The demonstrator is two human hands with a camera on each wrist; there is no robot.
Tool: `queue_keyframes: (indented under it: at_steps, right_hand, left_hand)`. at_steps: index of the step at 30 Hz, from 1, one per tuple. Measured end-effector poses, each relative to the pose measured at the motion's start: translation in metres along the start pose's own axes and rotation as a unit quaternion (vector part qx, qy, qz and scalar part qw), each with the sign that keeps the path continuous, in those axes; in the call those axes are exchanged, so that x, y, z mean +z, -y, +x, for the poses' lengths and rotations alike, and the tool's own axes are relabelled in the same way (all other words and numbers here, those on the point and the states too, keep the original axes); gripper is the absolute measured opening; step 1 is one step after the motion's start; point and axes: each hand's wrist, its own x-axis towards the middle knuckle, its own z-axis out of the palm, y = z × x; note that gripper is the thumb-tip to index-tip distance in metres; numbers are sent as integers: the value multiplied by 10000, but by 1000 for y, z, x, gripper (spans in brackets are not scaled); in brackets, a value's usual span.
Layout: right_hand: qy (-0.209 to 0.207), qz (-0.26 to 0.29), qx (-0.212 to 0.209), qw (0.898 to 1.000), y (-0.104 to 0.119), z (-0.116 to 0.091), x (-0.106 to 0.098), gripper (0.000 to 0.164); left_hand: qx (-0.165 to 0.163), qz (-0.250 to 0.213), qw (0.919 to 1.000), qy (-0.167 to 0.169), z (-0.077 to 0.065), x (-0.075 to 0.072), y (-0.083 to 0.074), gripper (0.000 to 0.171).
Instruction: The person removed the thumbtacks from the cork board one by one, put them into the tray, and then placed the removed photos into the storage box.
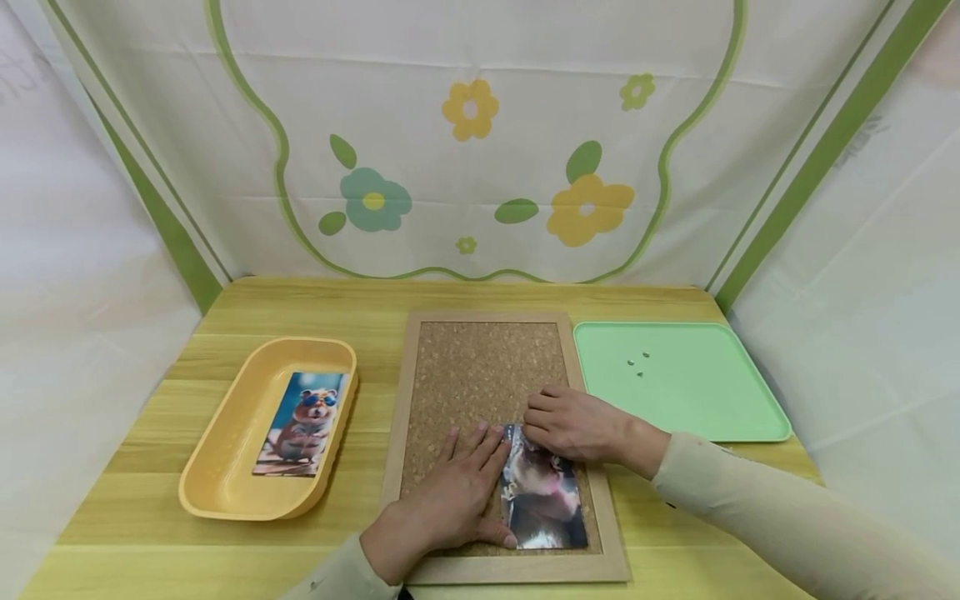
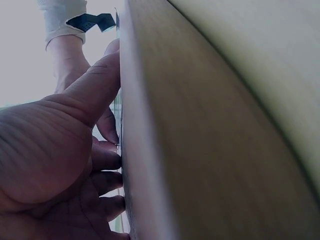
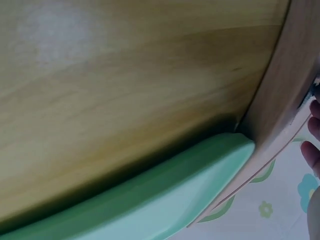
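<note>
A glossy photo card (image 1: 546, 504) lies on the lower right part of a wood-framed cork board (image 1: 487, 362). My left hand (image 1: 459, 493) rests on the cork with straight, spread fingers, its fingertips and thumb touching the card's left edge. At the card's top edge my right hand (image 1: 573, 423) bends its fingers down against the board. Whatever may be under those fingertips is hidden in the head view. From the left wrist view, the left hand (image 2: 55, 150) presses flat beside the board's frame (image 2: 190, 130). Only a few fingertips of the right hand (image 3: 314, 125) show in the right wrist view.
A yellow basin (image 1: 225, 450) on the left holds a card with a sunglasses-wearing hamster (image 1: 300, 425). On the right, a green tray (image 1: 697, 383) bears three tiny metallic pieces (image 1: 639, 363), perhaps tacks. A flowered white curtain (image 1: 465, 183) hangs behind the wooden table (image 1: 135, 500).
</note>
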Motion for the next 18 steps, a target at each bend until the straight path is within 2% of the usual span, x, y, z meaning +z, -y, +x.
queue_keyframes:
  at_steps: [9, 18]
  right_hand:
    - [-287, 255, 248, 9990, -2, -5, 5, 14]
    - [-257, 301, 313, 9987, -2, -5, 6, 17]
  left_hand:
    - [-14, 27, 10000, -26, 0, 1, 0, 123]
    - [18, 64, 10000, -74, -1, 0, 0, 123]
